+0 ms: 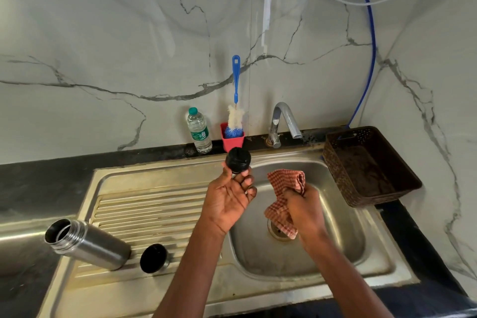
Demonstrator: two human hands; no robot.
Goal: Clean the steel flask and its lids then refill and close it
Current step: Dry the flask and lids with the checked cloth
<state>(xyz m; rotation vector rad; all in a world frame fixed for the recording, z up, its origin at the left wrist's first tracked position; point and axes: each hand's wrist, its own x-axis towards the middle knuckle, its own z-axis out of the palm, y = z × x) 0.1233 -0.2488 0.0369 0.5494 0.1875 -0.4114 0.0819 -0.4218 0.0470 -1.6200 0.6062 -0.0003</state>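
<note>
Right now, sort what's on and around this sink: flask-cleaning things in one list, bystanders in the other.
Part of the job:
steel flask, open, on the drainboard
black cap beside it
black stopper lid, held by the left hand
checked cloth, gripped by the right hand
bottle brush
tap
water bottle, possibly for refilling

Lying about:
brown basket
blue hose

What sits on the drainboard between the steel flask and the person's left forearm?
In the head view, one black-lined cup lid stands there, just right of the flask; otherwise bare ribbed steel.
</note>
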